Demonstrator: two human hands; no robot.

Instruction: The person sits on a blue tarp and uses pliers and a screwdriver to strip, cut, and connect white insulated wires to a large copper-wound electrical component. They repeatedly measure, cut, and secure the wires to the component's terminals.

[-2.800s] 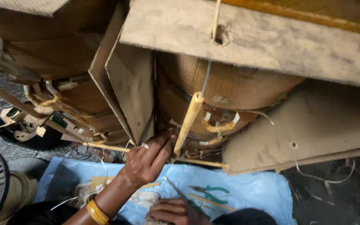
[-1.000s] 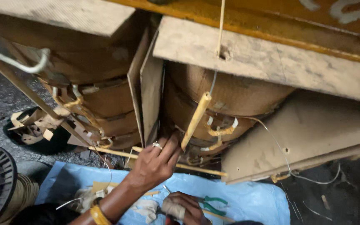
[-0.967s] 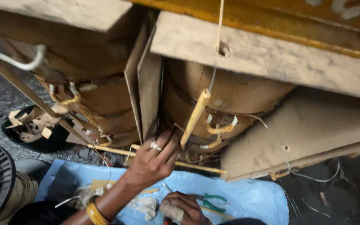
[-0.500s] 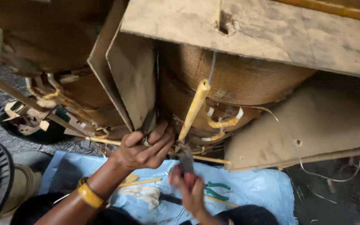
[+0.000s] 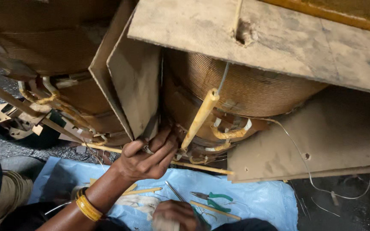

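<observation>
My left hand (image 5: 144,158), with a ring and yellow bangles at the wrist, reaches up to the bottom of a brown cardboard sheet (image 5: 133,81) wedged between two big copper-wound coils (image 5: 245,85). Its thumb and fingers close around the sheet's lower edge. A yellow sleeved lead (image 5: 200,117) slants down just right of the fingers. My right hand (image 5: 177,213) rests low on the blue sheet (image 5: 253,199), closed around a thin metal tool (image 5: 174,191) that sticks out up-left. A whitish wad lies under that hand.
Green-handled pliers (image 5: 213,199) and yellow sticks lie on the blue sheet. A wide flat board (image 5: 305,145) juts out at right, with another board (image 5: 279,38) overhead. A thin rod (image 5: 202,167) crosses beneath the coil. A loose wire trails right. Scrap sits in a dark bowl (image 5: 18,128) at left.
My right hand, raised near the coil half a second ago, has dropped back to the blue sheet. My left hand stays at the cardboard's lower edge.
</observation>
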